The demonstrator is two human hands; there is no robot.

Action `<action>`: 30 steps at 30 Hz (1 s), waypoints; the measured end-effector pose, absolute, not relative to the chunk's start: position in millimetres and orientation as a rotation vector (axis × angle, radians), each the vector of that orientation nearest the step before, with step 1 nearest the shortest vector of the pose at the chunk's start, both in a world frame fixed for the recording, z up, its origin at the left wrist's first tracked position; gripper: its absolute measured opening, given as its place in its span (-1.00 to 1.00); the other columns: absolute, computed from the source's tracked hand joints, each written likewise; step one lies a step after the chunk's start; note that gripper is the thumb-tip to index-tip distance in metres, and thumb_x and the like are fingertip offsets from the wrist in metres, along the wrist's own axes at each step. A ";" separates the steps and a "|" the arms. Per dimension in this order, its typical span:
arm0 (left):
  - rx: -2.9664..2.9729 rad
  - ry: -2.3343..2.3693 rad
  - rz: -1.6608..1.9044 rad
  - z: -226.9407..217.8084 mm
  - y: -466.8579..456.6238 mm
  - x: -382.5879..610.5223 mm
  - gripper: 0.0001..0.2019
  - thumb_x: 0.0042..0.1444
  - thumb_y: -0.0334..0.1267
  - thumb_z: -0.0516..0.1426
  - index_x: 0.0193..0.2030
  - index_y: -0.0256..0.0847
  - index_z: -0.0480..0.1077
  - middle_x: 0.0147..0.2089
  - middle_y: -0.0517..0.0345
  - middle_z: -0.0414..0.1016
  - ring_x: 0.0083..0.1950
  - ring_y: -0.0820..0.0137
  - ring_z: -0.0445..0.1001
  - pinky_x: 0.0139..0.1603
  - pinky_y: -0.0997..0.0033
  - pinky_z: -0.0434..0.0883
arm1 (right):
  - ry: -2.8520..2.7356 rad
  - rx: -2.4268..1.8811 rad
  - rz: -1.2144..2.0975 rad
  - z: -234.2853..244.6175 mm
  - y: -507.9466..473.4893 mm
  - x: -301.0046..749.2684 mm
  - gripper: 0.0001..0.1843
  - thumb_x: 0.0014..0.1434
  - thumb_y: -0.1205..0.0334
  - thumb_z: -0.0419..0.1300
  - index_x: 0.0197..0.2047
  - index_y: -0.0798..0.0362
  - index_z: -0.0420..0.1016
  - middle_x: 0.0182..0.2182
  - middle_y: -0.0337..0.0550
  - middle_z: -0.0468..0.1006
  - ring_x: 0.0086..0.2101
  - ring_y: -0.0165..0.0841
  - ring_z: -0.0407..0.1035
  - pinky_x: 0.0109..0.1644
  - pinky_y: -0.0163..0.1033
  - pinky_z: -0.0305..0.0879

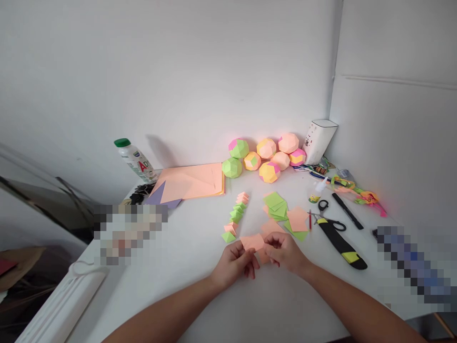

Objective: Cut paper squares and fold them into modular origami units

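Observation:
Between my two hands I hold a peach piece of paper (253,242) just above the white table. My left hand (235,263) pinches its left and lower side, thumb on top. At its right edge my right hand (285,252) pinches it with closed fingers. Just beyond my left hand runs a row of small folded paper pieces (238,211), green and peach. Past my right hand lie loose green paper pieces (276,207) and peach paper pieces (298,219), partly overlapping. Some peach paper under my hands is partly hidden.
Faceted paper balls (266,148) sit along the wall. Peach sheets (193,181) lie at back left by a white bottle (135,159). Scissors (335,225), a black and yellow cutter (341,243), a black pen (347,210) and a glue bottle (316,193) lie right.

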State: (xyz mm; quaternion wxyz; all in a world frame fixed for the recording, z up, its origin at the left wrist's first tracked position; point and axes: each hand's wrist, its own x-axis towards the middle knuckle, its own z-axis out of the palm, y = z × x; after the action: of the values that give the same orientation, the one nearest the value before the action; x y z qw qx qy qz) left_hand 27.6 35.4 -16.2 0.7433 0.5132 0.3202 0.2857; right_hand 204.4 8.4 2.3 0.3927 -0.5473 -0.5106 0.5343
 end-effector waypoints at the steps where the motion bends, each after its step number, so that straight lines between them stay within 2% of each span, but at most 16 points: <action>1: 1.116 0.711 0.631 -15.9 35.6 27.8 -0.70 0.11 -0.03 0.10 -0.37 -0.26 0.27 -0.54 0.15 0.50 -0.67 0.50 0.40 -0.66 0.56 0.26 | -1.295 -1.396 1.340 3.6 9.1 205.0 -0.87 0.00 0.29 0.12 -0.53 0.08 0.26 -0.71 -0.40 0.26 -0.72 -0.55 0.10 -0.68 -0.42 0.07; 7: 1.144 0.720 0.636 -16.9 34.8 28.0 -0.69 0.11 -0.01 0.10 -0.36 -0.26 0.26 -0.57 0.18 0.47 -0.66 0.49 0.39 -0.64 0.55 0.27 | -1.352 -1.318 1.402 1.4 6.8 199.6 -0.88 0.01 0.25 0.15 -0.35 0.10 0.33 -0.53 -0.29 0.35 -0.59 -0.50 0.20 -0.63 -0.43 0.12; 9: 1.189 0.728 0.612 -17.8 33.6 27.7 -0.69 0.11 -0.01 0.09 -0.36 -0.26 0.27 -0.57 0.18 0.47 -0.65 0.49 0.40 -0.63 0.54 0.28 | -1.395 -1.301 1.377 -1.4 4.3 196.2 -0.91 0.01 0.27 0.14 -0.42 0.10 0.31 -0.55 -0.29 0.32 -0.56 -0.49 0.19 -0.58 -0.41 0.11; 12: 1.248 0.750 0.579 -18.7 31.8 27.2 -0.70 0.11 -0.02 0.10 -0.36 -0.27 0.29 -0.55 0.17 0.47 -0.64 0.49 0.40 -0.61 0.54 0.28 | -1.436 -1.352 1.295 -3.7 1.6 192.9 -0.83 -0.02 0.29 0.15 -0.54 0.08 0.21 -0.61 -0.33 0.24 -0.56 -0.50 0.13 -0.55 -0.39 0.07; 17: 1.258 0.760 0.576 -19.1 31.3 27.3 -0.69 0.10 -0.01 0.10 -0.38 -0.26 0.28 -0.57 0.19 0.47 -0.66 0.50 0.39 -0.63 0.56 0.25 | -1.492 -1.422 1.188 -2.8 3.0 196.0 -0.82 -0.09 0.35 0.13 -0.59 0.07 0.17 -0.63 -0.36 0.16 -0.58 -0.51 0.04 -0.56 -0.38 -0.02; 21: 1.181 0.754 0.620 -17.8 33.3 28.4 -0.67 0.08 0.01 0.10 -0.39 -0.25 0.25 -0.60 0.21 0.45 -0.69 0.52 0.37 -0.66 0.56 0.25 | -1.498 -1.418 1.062 0.9 9.7 205.7 -0.84 -0.14 0.42 0.10 -0.59 0.06 0.16 -0.62 -0.36 0.14 -0.57 -0.50 0.01 -0.54 -0.38 -0.02; 27: 1.145 0.749 0.641 -14.4 34.8 29.1 -0.67 0.07 0.02 0.11 -0.41 -0.25 0.23 -0.61 0.22 0.44 -0.70 0.50 0.37 -0.67 0.56 0.25 | -1.482 -1.349 1.098 7.1 11.7 207.5 -0.93 0.01 0.30 0.11 -0.46 0.07 0.26 -0.53 -0.30 0.24 -0.51 -0.46 0.13 -0.48 -0.36 0.09; 30: 1.169 0.738 0.610 -15.1 34.2 28.7 -0.66 0.07 0.03 0.11 -0.38 -0.25 0.24 -0.61 0.21 0.44 -0.68 0.50 0.38 -0.65 0.55 0.26 | -1.586 -1.315 1.165 4.7 7.0 201.1 -0.84 0.01 0.26 0.15 -0.50 0.06 0.21 -0.57 -0.34 0.19 -0.54 -0.47 0.09 -0.50 -0.37 0.06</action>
State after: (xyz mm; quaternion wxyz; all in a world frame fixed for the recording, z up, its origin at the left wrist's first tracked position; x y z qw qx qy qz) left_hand 28.7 34.2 -15.1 0.7280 0.5304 0.3347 0.2770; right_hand 201.1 7.0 4.7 0.3780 -0.5144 -0.6205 0.4556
